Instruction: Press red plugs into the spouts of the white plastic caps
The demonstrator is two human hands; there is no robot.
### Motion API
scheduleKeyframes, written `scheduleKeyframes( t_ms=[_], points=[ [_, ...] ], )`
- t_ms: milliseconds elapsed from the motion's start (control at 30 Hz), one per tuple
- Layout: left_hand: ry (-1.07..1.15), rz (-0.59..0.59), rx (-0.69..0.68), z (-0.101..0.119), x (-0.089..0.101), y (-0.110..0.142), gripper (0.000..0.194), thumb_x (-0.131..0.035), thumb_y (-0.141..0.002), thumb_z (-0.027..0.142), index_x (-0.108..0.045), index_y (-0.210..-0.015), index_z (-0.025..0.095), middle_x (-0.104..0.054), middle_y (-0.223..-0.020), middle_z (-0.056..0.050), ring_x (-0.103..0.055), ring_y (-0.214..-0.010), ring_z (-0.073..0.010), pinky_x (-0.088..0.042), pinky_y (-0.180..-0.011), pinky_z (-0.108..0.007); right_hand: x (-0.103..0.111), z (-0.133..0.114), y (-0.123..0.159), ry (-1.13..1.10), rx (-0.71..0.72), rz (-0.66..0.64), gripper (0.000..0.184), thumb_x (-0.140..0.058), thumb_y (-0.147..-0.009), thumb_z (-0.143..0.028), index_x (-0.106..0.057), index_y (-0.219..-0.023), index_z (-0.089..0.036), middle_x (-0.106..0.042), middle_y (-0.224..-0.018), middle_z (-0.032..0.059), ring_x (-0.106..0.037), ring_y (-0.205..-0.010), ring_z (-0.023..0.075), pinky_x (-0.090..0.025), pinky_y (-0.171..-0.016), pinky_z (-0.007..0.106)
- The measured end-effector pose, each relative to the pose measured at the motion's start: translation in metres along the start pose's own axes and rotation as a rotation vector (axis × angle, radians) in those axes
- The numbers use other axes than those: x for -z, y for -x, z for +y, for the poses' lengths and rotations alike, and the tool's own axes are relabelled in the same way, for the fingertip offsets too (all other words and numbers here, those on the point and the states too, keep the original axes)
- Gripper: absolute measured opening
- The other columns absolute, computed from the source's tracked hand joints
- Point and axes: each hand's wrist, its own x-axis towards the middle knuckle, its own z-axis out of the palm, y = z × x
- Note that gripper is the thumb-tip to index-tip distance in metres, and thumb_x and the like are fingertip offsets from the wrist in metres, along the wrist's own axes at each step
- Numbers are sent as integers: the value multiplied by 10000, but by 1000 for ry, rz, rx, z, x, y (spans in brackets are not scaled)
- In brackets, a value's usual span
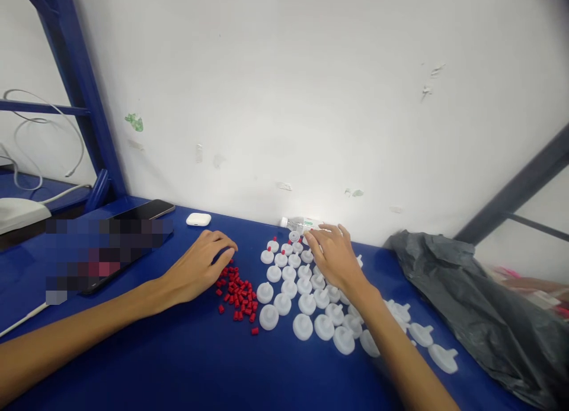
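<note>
Both hands rest on a blue table [169, 363]. My left hand [202, 268] is curled, fingertips pressed down at the top edge of a pile of small red caps [237, 295]; what it pinches, if anything, is hidden. My right hand [331, 254] reaches palm down over rows of white round plastic parts [293, 292] with short stems, its fingers bent at the far row. A few far white parts carry a red cap [269, 249].
A small clear bottle [300, 223] lies by the white wall. A white earbud case [198, 219] and a dark phone [144, 210] sit far left. A black plastic bag [471, 304] lies crumpled at right. Blue frame posts stand at both sides.
</note>
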Motion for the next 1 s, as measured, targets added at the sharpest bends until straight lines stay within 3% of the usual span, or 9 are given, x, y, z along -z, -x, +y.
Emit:
scheduleKeyframes(
  t_ms=[67, 133, 233, 333, 467, 600, 700, 867, 1000],
  points=[
    [10, -2, 15, -1, 1, 3, 544, -221, -1070, 486, -574, -1410, 249, -516, -1501, -94, -402, -1424, -331, -321, -1187, -574, 5, -7, 0, 7, 22, 54, 402, -345, -1086, -380, -705, -996, -226, -768, -1057, 64, -512, -1315, 294, -170, -1206, 557],
    [5, -45, 32, -1, 1, 5, 594, -216, -1066, 551, -313, -1597, 304, -208, -1701, -72, -138, -1559, -388, -203, -1218, -660, 7, -14, 1, -5, 53, 131, 375, -394, -1075, -380, -689, -898, -231, -767, -918, 49, -526, -1284, 287, -181, -1205, 540],
    [-17, -144, 21, -2, 0, 9, 668, -231, -1050, 612, -53, -1634, 343, 138, -1718, -31, 115, -1549, -441, -129, -1203, -720, 9, -21, 2, -57, 80, 260, 327, -474, -1047, -366, -638, -799, -228, -739, -795, 40, -540, -1240, 293, -253, -1169, 526],
    [-28, -195, 18, -3, 0, 10, 683, -226, -1047, 626, -4, -1629, 344, 213, -1695, -30, 160, -1530, -451, -120, -1200, -723, 9, -24, 3, -115, 63, 320, 305, -476, -1035, -332, -613, -784, -225, -732, -811, 54, -518, -1251, 309, -335, -1103, 509],
    [-27, -158, 32, -3, 2, 8, 665, -219, -1055, 602, -45, -1637, 331, 139, -1716, -65, 104, -1543, -465, -157, -1184, -735, 10, -28, 4, -140, 50, 325, 231, -499, -1010, -299, -623, -827, -229, -723, -872, 72, -511, -1248, 324, -372, -1066, 503],
    [-5, -23, -34, 7, 9, 4, 544, -231, -1079, 486, -312, -1583, 299, -268, -1660, -106, -159, -1547, -388, -228, -1200, -662, 10, -35, 6, -99, 153, 272, 140, -500, -1010, -224, -627, -949, -230, -713, -974, 60, -592, -1104, 267, -323, -1132, 517],
    [-38, 68, -156, 19, 13, 3, 398, -389, -1051, 428, -528, -1376, 245, -524, -1400, -110, -434, -1347, -314, -342, -1147, -544, 5, -46, 8, -123, 337, 160, 160, -456, -1046, -189, -599, -1109, -225, -705, -1097, 73, -630, -1039, 239, -438, -1031, 465],
    [-87, 90, -357, 30, 12, 6, 207, -518, -1018, 370, -602, -1116, 209, -625, -1084, -72, -521, -1053, -264, -416, -936, -436, -6, -72, 17, -211, 576, 107, 119, -529, -1038, -204, -528, -1157, -204, -700, -1103, 77, -664, -1003, 226, -540, -894, 378],
    [-116, 54, -489, 35, 9, 10, 199, -430, -1049, 256, -574, -926, 193, -616, -915, -52, -502, -903, -232, -395, -802, -394, -8, -87, 22, -222, 663, 153, 115, -516, -1036, -172, -509, -1150, -181, -686, -1116, 98, -665, -1024, 211, -549, -939, 359]
  ],
)
